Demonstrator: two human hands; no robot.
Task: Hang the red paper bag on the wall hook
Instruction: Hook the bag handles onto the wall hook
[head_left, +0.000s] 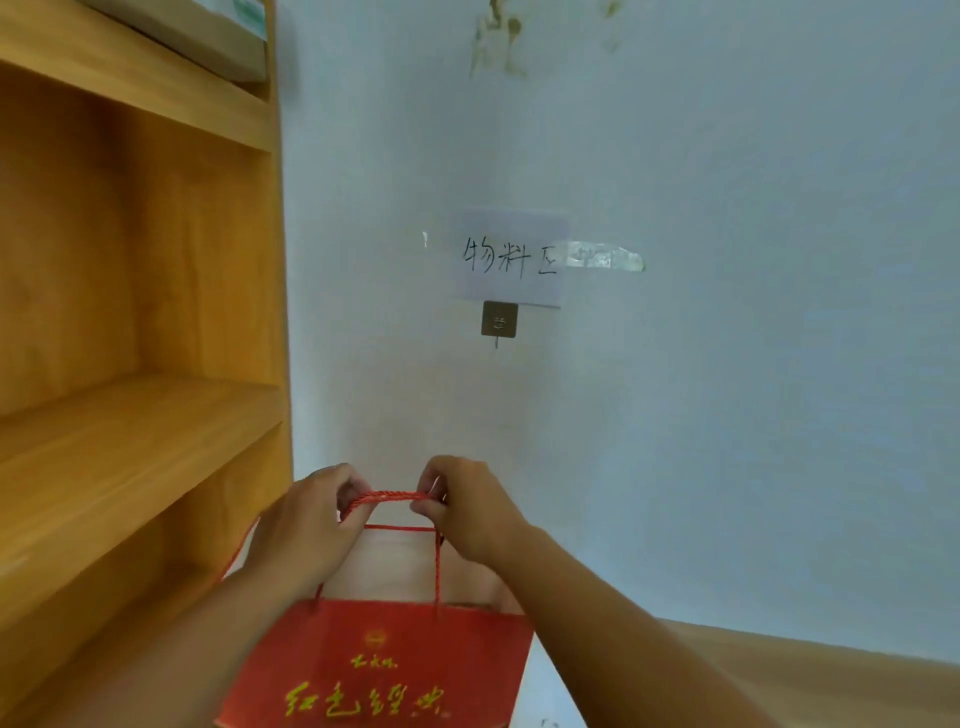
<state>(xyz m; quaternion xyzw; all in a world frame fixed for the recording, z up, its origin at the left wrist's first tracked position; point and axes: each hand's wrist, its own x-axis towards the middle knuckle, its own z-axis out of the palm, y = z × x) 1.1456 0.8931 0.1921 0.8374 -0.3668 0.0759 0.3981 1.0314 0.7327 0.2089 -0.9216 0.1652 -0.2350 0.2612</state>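
Wooden shelving (130, 322) stands left of the hands. The red paper bag (379, 665) hangs below them, its cord handle (392, 498) pinched taut between left hand (306, 525) and right hand (467, 506). Above them, apart, sits the wall hook (499, 319).

one bag (379, 665), one hook (498, 319), two hands (306, 525)

bag (379, 665) red, yellow lettering | handle cord (395, 497) red | hook plate (499, 319) grey-brown | shelf (130, 322) orange wood
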